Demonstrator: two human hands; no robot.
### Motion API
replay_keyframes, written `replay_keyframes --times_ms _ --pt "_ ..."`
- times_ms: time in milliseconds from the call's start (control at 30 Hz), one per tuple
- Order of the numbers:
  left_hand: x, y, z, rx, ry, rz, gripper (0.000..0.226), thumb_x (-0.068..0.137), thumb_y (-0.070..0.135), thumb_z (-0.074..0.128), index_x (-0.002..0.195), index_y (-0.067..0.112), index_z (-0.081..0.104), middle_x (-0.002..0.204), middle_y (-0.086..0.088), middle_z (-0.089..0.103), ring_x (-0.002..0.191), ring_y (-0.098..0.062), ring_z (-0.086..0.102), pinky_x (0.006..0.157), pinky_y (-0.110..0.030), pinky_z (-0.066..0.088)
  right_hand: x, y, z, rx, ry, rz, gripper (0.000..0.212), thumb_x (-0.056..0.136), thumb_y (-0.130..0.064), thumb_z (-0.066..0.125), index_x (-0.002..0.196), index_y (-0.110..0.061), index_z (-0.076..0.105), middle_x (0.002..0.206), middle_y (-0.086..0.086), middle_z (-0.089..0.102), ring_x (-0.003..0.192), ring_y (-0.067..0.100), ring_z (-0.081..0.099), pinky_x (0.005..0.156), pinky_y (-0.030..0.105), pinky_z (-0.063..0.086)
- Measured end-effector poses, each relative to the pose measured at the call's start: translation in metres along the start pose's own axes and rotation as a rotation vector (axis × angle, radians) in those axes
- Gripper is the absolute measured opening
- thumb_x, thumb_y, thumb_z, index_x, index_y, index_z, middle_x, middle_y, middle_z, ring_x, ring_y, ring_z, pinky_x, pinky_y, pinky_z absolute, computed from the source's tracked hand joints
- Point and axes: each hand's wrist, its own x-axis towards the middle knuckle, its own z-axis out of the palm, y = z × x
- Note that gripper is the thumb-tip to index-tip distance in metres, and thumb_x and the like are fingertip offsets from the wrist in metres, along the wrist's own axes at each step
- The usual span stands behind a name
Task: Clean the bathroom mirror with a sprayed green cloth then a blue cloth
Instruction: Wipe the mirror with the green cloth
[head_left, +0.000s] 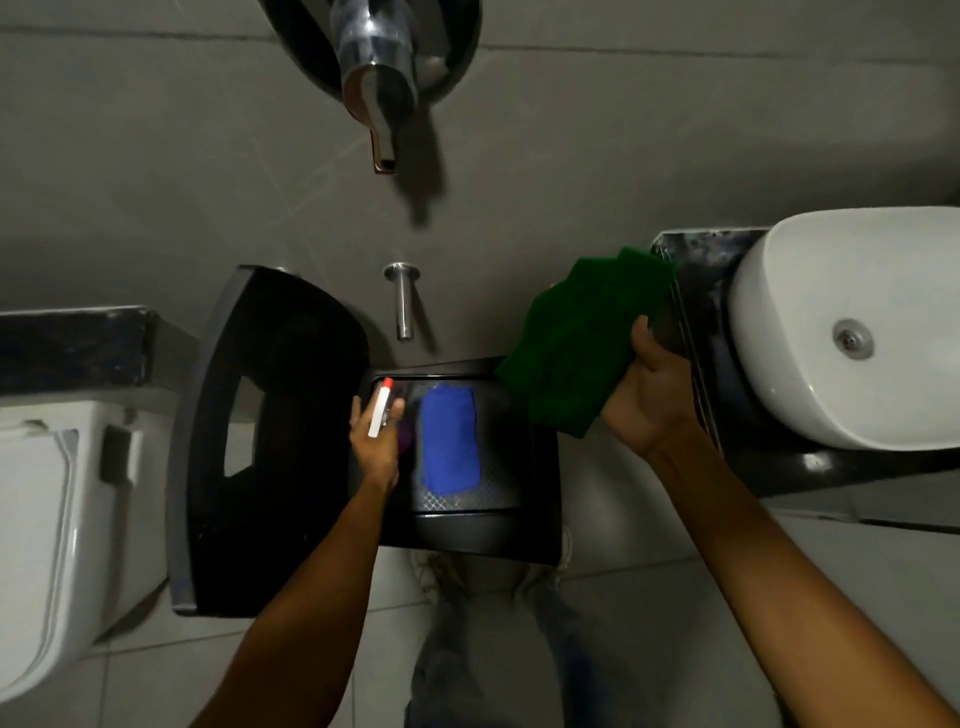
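My right hand (647, 389) holds a folded green cloth (576, 343) up beside the counter, thumb on top of it. My left hand (375, 434) is closed around a small spray bottle (381, 408) with a white body and red nozzle, at the left edge of a black bin's top. A folded blue cloth (450, 441) lies flat on the patterned metal top of that black bin (498, 530), just right of my left hand. No mirror is in view.
A white basin (852, 322) sits on a dark counter (696, 291) at right. A white toilet (57, 514) is at left, with a black dispenser (260, 441) beside it. A chrome fitting (382, 88) and wall spout (402, 301) project from the grey tiled wall.
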Motion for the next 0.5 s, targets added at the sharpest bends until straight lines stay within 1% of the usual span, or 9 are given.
replay_keyframes --times_ms 133,200,233,267,333,367,433,467,500 --pt "-0.005 0.001 -0.007 0.014 -0.025 -0.067 0.081 0.095 0.006 0.072 0.163 0.009 0.029 0.170 -0.016 0.032 0.154 -0.034 0.038 0.128 -0.048 0.033 0.000 0.001 0.003 -0.011 0.020 0.003 0.059 0.106 -0.043 0.032 0.154 -0.009 0.037 0.156 0.017 0.044 0.144 0.037 0.042 0.120 0.056 0.029" --pt "-0.014 0.004 -0.008 -0.049 0.010 -0.177 0.090 0.093 0.004 0.074 0.166 0.009 0.020 0.166 -0.019 0.038 0.151 -0.036 0.043 0.126 -0.048 0.036 -0.002 -0.001 0.006 -0.012 0.017 0.004 0.059 0.106 -0.043 0.033 0.154 -0.010 0.038 0.156 0.016 0.045 0.143 0.036 0.044 0.119 0.055 0.032" --pt "-0.018 0.005 -0.007 -0.088 0.060 -0.239 0.087 0.092 0.002 0.074 0.163 0.004 0.024 0.162 -0.021 0.043 0.147 -0.036 0.047 0.124 -0.047 0.039 -0.003 -0.003 0.008 -0.017 0.014 -0.001 0.058 0.106 -0.042 0.033 0.153 -0.010 0.039 0.155 0.016 0.047 0.142 0.035 0.046 0.117 0.054 0.035" --pt "-0.024 0.006 -0.003 -0.099 0.108 -0.299 0.076 0.092 -0.001 0.072 0.158 -0.002 0.034 0.156 -0.023 0.050 0.140 -0.035 0.054 0.121 -0.045 0.043 -0.005 -0.004 0.010 -0.020 0.011 -0.010 0.057 0.106 -0.041 0.034 0.153 -0.010 0.040 0.153 0.015 0.049 0.140 0.035 0.048 0.116 0.054 0.036" --pt "-0.041 0.010 0.009 -0.051 0.095 -0.409 0.057 0.093 -0.002 0.069 0.146 -0.008 0.051 0.142 -0.021 0.061 0.122 -0.029 0.060 0.108 -0.039 0.050 -0.013 -0.009 0.016 -0.004 0.009 -0.032 0.054 0.106 -0.040 0.035 0.149 -0.009 0.046 0.149 0.014 0.054 0.136 0.033 0.052 0.115 0.053 0.038" --pt "-0.051 0.016 0.019 -0.029 0.024 -0.441 0.053 0.095 0.003 0.067 0.145 -0.007 0.053 0.141 -0.018 0.060 0.125 -0.029 0.058 0.103 -0.037 0.048 -0.018 -0.013 0.019 0.011 0.006 -0.047 0.052 0.106 -0.039 0.035 0.144 -0.009 0.053 0.144 0.014 0.059 0.132 0.032 0.057 0.111 0.052 0.041" --pt "-0.074 0.043 0.046 -0.053 -0.260 -0.467 0.051 0.105 0.024 0.055 0.153 0.007 0.049 0.159 -0.014 0.048 0.149 -0.031 0.044 0.109 -0.037 0.041 -0.029 -0.022 0.023 0.050 -0.010 -0.078 0.048 0.105 -0.037 0.036 0.129 -0.010 0.067 0.131 0.012 0.069 0.120 0.029 0.066 0.103 0.050 0.046" --pt "-0.082 0.062 0.061 -0.086 -0.427 -0.464 0.053 0.108 0.035 0.048 0.157 0.014 0.046 0.165 -0.013 0.042 0.156 -0.033 0.035 0.114 -0.040 0.039 -0.035 -0.028 0.025 0.069 -0.025 -0.091 0.049 0.105 -0.037 0.036 0.128 -0.009 0.067 0.130 0.012 0.069 0.119 0.029 0.067 0.102 0.050 0.046" --pt "-0.089 0.084 0.077 -0.122 -0.589 -0.443 0.058 0.107 0.046 0.043 0.158 0.018 0.044 0.166 -0.015 0.040 0.157 -0.035 0.033 0.117 -0.045 0.039 -0.041 -0.034 0.026 0.074 -0.043 -0.105 0.050 0.105 -0.038 0.034 0.134 -0.008 0.063 0.133 0.012 0.067 0.122 0.030 0.065 0.104 0.050 0.045"
